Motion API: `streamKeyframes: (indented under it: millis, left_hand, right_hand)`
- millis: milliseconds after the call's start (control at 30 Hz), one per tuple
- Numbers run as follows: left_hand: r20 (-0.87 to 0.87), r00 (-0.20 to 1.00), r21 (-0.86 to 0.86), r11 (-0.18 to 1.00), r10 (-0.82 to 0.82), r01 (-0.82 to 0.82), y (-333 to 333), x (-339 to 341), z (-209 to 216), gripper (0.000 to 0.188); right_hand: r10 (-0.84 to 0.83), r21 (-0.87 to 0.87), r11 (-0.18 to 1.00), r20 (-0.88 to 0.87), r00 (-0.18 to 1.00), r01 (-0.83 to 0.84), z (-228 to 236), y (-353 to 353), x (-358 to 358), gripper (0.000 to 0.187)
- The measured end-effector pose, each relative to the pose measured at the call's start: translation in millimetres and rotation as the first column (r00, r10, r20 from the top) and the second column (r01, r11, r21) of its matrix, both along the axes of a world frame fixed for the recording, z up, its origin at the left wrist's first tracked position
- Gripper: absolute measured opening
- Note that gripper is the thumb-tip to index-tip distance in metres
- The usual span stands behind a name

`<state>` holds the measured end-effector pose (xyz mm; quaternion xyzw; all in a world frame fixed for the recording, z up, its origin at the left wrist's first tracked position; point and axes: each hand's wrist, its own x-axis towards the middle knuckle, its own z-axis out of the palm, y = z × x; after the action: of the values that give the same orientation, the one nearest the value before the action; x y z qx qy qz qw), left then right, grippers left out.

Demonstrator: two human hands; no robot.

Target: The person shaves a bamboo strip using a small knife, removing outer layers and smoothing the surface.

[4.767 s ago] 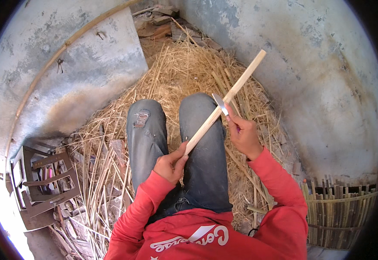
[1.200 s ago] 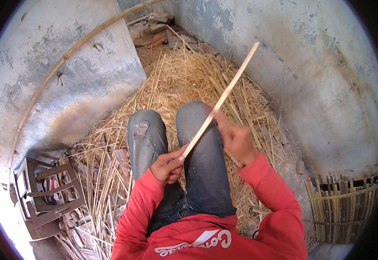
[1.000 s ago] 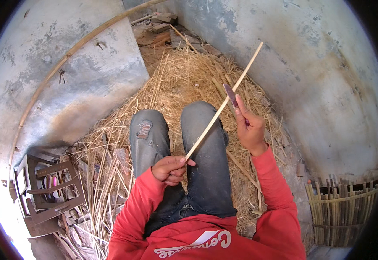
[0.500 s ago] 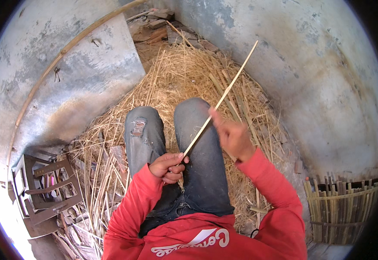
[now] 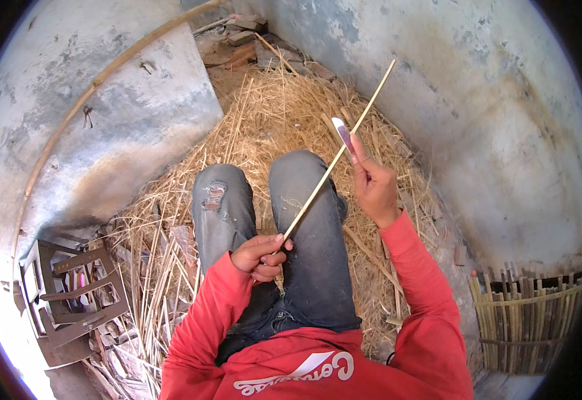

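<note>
A long, thin pale strip of bamboo (image 5: 315,193) slants up and to the right from my lap. Its lower end is pinched in my left hand (image 5: 260,256), between thumb and curled fingers, above my thighs. In my right hand (image 5: 375,188) is a knife (image 5: 343,133), its short blade pointing up and to the left, crossing or lying close to the strip past my right knee. The knife's handle is hidden inside my closed fingers. Whether the blade touches the strip I cannot tell.
Shavings and straw (image 5: 264,113) heap on the floor around my knees. Loose strips (image 5: 148,313) lie at the left beside a brown frame (image 5: 81,293). A slatted bamboo basket (image 5: 528,327) stands at the right. A bent pole (image 5: 98,80) leans along the left wall.
My right hand has moved up and to the right, away from the middle of the strip, and the knife blade now shows. My left hand has stayed in place.
</note>
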<state>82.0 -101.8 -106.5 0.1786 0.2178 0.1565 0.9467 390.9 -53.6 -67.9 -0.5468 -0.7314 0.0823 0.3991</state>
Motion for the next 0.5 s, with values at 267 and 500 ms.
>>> streamKeyframes:
  millis: [267, 500]
  left_hand:
    - [-0.002, 0.996, 0.110, 0.990, 0.093, -0.093, 4, -6, 5, 0.029]
    - [0.130, -0.126, 0.986, -0.115, 0.984, 0.120, 32, -96, 123, 0.023]
  right_hand:
    - [0.475, 0.232, 0.864, -0.084, 0.876, -0.447, 12, -35, -23, 0.048]
    - [0.016, -0.166, 0.953, -0.805, 0.592, -0.252, 64, -66, -5, 0.032]
